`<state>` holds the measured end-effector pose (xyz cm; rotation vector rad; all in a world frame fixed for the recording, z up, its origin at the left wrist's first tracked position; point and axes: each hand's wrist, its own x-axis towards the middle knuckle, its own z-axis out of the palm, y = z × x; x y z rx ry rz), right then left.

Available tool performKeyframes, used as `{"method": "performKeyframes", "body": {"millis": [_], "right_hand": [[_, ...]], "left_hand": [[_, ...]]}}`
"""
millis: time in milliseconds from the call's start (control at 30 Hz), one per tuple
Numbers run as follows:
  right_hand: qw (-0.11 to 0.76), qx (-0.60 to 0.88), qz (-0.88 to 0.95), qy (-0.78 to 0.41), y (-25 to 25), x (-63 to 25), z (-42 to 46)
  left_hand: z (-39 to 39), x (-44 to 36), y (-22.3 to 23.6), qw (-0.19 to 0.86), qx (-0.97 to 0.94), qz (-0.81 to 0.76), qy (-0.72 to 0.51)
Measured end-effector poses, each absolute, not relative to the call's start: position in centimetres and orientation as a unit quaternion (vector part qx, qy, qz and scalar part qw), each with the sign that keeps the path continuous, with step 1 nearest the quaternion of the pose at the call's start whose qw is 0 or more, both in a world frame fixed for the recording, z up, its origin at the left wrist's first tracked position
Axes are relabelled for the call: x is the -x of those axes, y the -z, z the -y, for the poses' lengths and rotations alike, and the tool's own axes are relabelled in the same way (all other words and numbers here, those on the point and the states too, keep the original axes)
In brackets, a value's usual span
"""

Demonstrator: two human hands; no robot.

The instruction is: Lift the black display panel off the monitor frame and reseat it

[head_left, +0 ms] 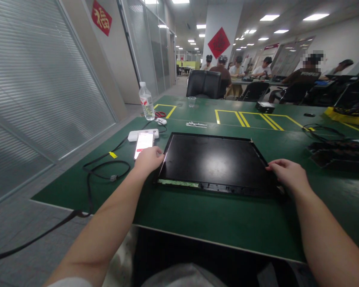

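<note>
A black flat screen panel [212, 159] with a thin frame lies on the green table in front of me. Along its near edge runs a green circuit strip [178, 183]. My left hand [149, 159] pinches the panel's left edge, fingers closed. On the opposite side, my right hand [288, 173] grips the right edge between thumb and fingers. A phone [144, 144] with a lit screen lies just beyond my left hand, against a white power strip [133, 136].
A water bottle [146, 103], red-handled scissors [160, 114] and a clear cup [192, 102] stand or lie farther back. Black cable [89, 175] loops at left. Dark parts [341, 153] lie at right. Several people sit at a far table beyond an office chair [204, 83].
</note>
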<state>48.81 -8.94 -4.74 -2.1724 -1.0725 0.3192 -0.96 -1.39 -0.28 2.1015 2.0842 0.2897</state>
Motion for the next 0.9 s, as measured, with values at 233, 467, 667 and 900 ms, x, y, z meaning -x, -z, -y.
{"method": "performKeyframes", "body": {"millis": [233,467,667,900], "right_hand": [[0.35,0.831,0.413,-0.126,5.2,-49.3,8.8],[0.338,0.832,0.423,-0.119,5.2,-49.5,8.8],[0.327,0.84,0.416,-0.122,4.7,-49.0,8.8],[0.356,0.833,0.402,-0.134,4.4,-48.3,9.1]], "left_hand": [[1.3,0.7,0.7,0.091,-0.705,-0.703,-0.018],[1.5,0.2,0.1,0.088,-0.721,-0.687,0.03],[1.3,0.3,0.1,0.089,-0.739,-0.667,0.036],[1.1,0.3,0.3,0.086,-0.736,-0.671,0.03]]}}
